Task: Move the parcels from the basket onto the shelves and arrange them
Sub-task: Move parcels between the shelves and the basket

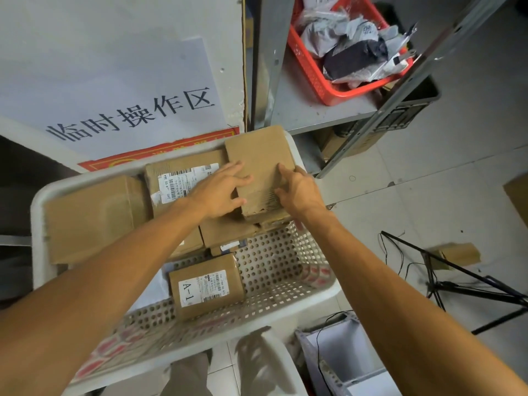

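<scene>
Left hand (pixel 220 194) lies with fingers spread on the plain parcel (pixel 257 152); right hand (pixel 301 194) grips its right edge.

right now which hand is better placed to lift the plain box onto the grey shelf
Right. The right hand grips the edge of the plain cardboard box nearest the grey shelf; the left hand only lies flat on its top.

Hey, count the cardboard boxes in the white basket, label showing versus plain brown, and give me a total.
Label showing: 2, the barcode box and the A-1 box.
Plain brown: 3, the big left box, the top box that the left hand and right hand touch, the low box.
Total: 5; a labelled sliver may be a sixth.
</scene>
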A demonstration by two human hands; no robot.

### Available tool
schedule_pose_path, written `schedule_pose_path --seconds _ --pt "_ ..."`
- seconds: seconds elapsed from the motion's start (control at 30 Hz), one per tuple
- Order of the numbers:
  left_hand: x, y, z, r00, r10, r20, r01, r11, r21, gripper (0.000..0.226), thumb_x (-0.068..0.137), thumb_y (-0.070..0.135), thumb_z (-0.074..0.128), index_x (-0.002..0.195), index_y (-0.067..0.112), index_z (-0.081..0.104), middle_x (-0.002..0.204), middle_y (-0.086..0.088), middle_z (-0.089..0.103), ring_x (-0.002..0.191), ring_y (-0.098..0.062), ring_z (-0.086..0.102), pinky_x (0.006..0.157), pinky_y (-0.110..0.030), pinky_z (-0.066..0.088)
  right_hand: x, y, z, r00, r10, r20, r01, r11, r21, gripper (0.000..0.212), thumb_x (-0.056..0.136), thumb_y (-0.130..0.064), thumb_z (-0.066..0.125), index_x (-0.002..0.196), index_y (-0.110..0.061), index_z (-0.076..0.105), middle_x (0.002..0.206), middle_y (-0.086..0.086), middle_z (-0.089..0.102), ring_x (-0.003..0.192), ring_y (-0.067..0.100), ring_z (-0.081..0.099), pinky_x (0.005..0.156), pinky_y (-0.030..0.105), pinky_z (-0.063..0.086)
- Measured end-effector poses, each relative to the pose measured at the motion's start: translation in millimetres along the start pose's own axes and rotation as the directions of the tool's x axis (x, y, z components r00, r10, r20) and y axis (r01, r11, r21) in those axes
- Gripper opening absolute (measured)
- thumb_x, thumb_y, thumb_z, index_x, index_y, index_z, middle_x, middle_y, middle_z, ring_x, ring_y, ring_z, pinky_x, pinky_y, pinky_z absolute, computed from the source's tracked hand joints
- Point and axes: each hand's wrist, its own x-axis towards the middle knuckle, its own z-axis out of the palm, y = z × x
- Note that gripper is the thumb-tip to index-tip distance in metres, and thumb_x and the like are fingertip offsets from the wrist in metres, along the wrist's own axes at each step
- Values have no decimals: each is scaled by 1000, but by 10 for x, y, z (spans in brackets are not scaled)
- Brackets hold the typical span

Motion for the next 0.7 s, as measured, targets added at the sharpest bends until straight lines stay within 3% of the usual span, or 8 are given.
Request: schedule_pose_path --seconds 0.13,0.2,0.27,0.33,0.47,0.57,0.7 --pt "-165 89 -136 990 -26 140 13 995 95 61 97 38 49 151 31 21 161 -3 4 148 -24 7 119 -39 9 -160 -104 -81 997 9 76 0 992 -125 54 95 -23 55 144 -26 33 154 12 17 131 37 37 107 49 41" --pt "-331 117 -231 980 -49 192 34 996 78 59 98 39 47 151 32 21 161 -4 10 146 -25 15 119 -40 15 -299 -197 -124 994 -28 110 43 990 -133 58 95 -25 54 147 -31 30 162 6 0 142 36 21 115 53 29" --pt "-540 123 -374 976 -72 206 60 996 63 59 98 38 46 151 32 21 160 -3 14 146 -24 18 118 -42 19 -456 -334 -196 986 -89 143 105 988 -113 62 98 -33 51 153 -31 22 164 4 0 149 30 8 121 49 14" --pt "-794 101 -539 981 -95 170 82 993 80 58 98 38 46 151 32 22 160 -2 18 146 -22 19 118 -42 18 -602 -520 -253 975 -140 173 149 988 -37 61 100 -38 48 154 -29 21 164 3 6 150 27 6 120 44 9" --pt "-1515 -16 -868 993 -119 -9 119 991 61 58 97 36 50 149 33 25 155 1 30 140 -18 31 115 -39 28 -916 -1068 -266 946 -255 201 247 967 62 68 95 -45 57 152 -26 25 160 6 22 145 30 24 117 46 24" --pt "-2215 -153 -1121 983 -122 -139 129 991 40 59 96 31 54 148 33 28 150 -2 39 133 -19 40 109 -32 32 -1206 -1582 -246 912 -345 222 353 936 6 87 88 -52 63 155 -25 16 163 6 13 148 30 18 120 46 22" --pt "-3193 -413 -1439 916 -317 -244 332 943 22 69 93 40 55 151 36 18 162 -2 -1 147 -24 5 117 -40 15 -1591 -2357 -279 834 -506 221 523 852 -24 92 83 -58 65 156 -26 18 163 7 15 148 29 17 119 45 21"
